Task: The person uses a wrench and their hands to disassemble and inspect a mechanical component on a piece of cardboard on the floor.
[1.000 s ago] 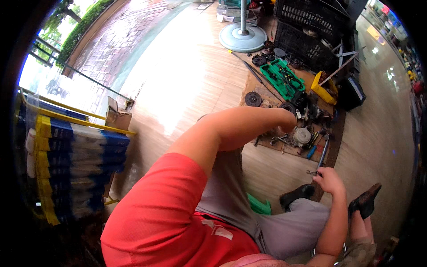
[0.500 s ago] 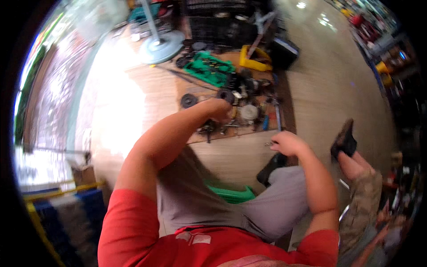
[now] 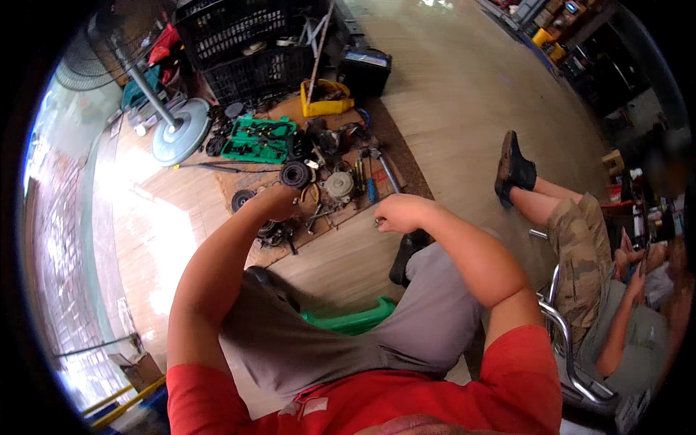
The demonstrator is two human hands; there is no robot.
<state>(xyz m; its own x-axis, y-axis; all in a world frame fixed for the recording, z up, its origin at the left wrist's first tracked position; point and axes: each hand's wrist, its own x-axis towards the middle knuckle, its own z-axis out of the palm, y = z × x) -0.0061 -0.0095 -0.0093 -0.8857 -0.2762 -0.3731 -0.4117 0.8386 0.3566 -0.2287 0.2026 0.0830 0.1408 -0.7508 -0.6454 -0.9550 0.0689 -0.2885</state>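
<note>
Wood-patterned floor (image 3: pixel 449 94) is spread around both hands. Ahead of the hands, a brown mat (image 3: pixel 409 163) is strewn with parts (image 3: pixel 272 232) and tools (image 3: pixel 389 176). Beyond it, black crates (image 3: pixel 257 76) are stacked, and a standing fan (image 3: pixel 181 138) is placed ahead and to the left of the left hand (image 3: pixel 279 201). An open green tool case (image 3: pixel 257 141) is set ahead of the same hand. The left hand is held low over the parts, its fingers curled; the fingertips are hidden, so what is gripped, if anything, cannot be told. The right hand (image 3: pixel 406 214) is nearly closed, thumb and fingers brought together. Between the hands, slightly ahead, a round metal housing (image 3: pixel 338 185) is laid, and a dark wheel (image 3: pixel 293 175) is set just beyond the left hand. By the right hand's fingertips a small metal piece (image 3: pixel 379 220) is pinched.
</note>
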